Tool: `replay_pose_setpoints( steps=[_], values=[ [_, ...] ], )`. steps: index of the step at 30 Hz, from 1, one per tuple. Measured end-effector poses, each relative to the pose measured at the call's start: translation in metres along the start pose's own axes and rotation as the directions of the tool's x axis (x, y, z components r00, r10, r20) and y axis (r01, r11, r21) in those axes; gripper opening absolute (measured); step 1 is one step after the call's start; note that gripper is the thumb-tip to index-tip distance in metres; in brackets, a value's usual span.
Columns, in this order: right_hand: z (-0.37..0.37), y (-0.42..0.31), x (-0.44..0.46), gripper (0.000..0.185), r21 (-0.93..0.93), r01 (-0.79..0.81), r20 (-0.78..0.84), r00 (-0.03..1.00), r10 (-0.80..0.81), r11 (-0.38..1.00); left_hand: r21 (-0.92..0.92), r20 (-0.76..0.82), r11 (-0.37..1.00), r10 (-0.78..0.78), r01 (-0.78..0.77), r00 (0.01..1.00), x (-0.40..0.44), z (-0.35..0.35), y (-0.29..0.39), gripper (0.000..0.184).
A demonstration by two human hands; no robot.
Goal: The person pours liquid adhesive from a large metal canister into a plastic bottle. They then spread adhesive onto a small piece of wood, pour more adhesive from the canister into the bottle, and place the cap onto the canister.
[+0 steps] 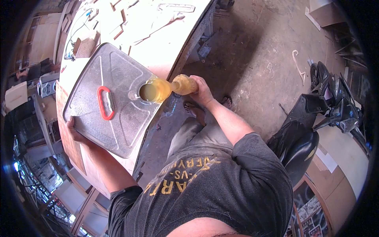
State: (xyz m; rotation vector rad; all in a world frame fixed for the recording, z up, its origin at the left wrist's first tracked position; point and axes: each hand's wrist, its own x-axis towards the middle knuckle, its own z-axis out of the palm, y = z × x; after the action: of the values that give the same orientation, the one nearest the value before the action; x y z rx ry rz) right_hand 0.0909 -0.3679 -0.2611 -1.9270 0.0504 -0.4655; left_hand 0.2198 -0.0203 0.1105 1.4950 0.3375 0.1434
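Observation:
A grey rectangular container [126,75] with a red handle [106,103] lies at the edge of the white work table. My left hand [75,132] is on its lower left corner, the fingers partly hidden beneath or behind it. At the container's right side is a round opening, and a yellowish translucent funnel-like vessel [162,90] is beside it, its wide mouth showing murky liquid or a dark inside. My right hand [202,91] is wrapped round the vessel's ribbed yellow end, beyond the table edge.
Wood offcuts [119,29], a cardboard box [86,45] and cables lie on the table [158,51]. A black motorcycle [302,134] stands at the right on the concrete floor [252,63]. Part of another person [34,72] shows at the far left.

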Motion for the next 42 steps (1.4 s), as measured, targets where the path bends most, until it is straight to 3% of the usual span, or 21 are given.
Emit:
replay_pose_setpoints(
  steps=[30,42],
  values=[
    [-0.003,-0.005,0.001,0.071,0.007,-0.002,0.002,1.000,0.002,1.000,0.034,-0.052,0.999,0.023,-0.021,0.998,-0.011,0.015,0.003,0.080],
    [-0.001,-0.003,0.001,0.071,-0.006,0.011,-0.004,1.000,-0.011,1.000,0.013,-0.024,0.999,0.048,-0.048,0.999,0.005,-0.013,-0.003,0.076]
  ],
)
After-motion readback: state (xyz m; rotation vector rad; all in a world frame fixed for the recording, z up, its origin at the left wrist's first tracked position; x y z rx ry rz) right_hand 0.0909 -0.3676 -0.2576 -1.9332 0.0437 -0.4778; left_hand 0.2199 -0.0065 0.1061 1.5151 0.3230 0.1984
